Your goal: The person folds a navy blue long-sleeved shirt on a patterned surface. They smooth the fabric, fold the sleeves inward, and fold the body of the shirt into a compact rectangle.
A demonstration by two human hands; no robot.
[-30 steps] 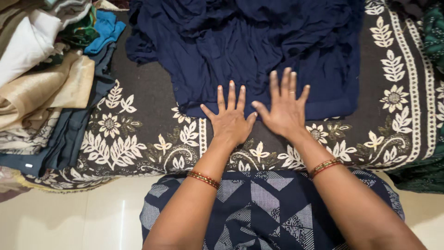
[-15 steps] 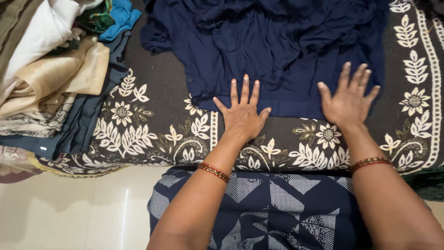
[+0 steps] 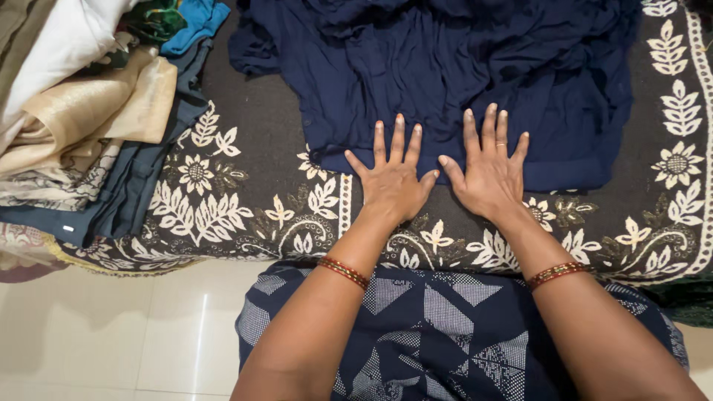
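Note:
A dark navy garment (image 3: 445,67) lies spread and wrinkled on a bed covered by a dark sheet with cream flower prints (image 3: 223,200). My left hand (image 3: 392,177) rests flat, fingers spread, on the garment's near hem. Beside it my right hand (image 3: 486,169) also lies flat and spread on the hem, thumbs almost touching. Both wrists wear red and gold bangles. Neither hand holds anything.
A heap of clothes (image 3: 82,111) in white, beige, green, blue and dark grey sits at the bed's left. My patterned navy dress (image 3: 445,334) shows below the bed edge. Pale floor tiles (image 3: 111,341) lie at lower left.
My right hand slid out to the right along the hem half a second ago, and has now come back beside the left hand. The left hand stayed pressed near the hem's middle.

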